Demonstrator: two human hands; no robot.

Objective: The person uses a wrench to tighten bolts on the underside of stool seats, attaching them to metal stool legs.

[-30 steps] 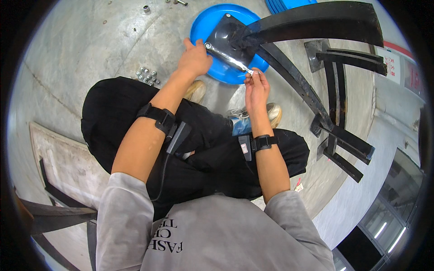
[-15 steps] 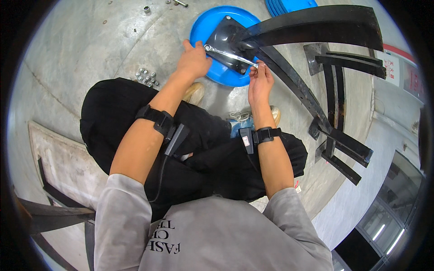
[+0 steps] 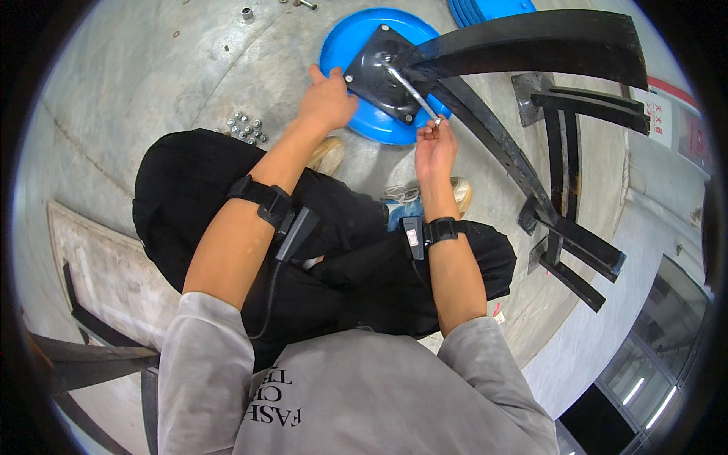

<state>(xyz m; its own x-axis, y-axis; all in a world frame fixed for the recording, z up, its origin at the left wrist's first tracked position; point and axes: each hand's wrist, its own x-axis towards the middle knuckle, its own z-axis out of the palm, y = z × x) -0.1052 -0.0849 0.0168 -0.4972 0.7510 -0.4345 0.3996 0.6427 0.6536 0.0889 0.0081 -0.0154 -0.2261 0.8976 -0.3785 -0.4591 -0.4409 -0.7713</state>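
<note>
A wrench [image 3: 414, 93] is held at its near end by my right hand [image 3: 435, 144], whose fingers are closed on it. Its far end lies over the middle of a black metal plate [image 3: 371, 67], off the bolt at the left corner. Bolts show at the plate's corners, and the plate sits on a round blue disc [image 3: 331, 51]. My left hand [image 3: 327, 102] rests at the disc's left edge beside the left bolt [image 3: 349, 79], its fingers apart. A curved black metal leg [image 3: 531, 47] extends right from the plate.
Several small metal nuts [image 3: 246, 129] lie on the floor left of my shoe. A socket [image 3: 247, 13] stands farther off. More blue discs [image 3: 497, 9] are stacked at the top, and another black metal frame [image 3: 563, 152] stands right. A pale board [image 3: 106, 280] lies at lower left.
The wrench's far end has come off the left corner bolt and swung right, over the plate's middle. My right hand has shifted slightly; my left hand stays at the disc's edge.
</note>
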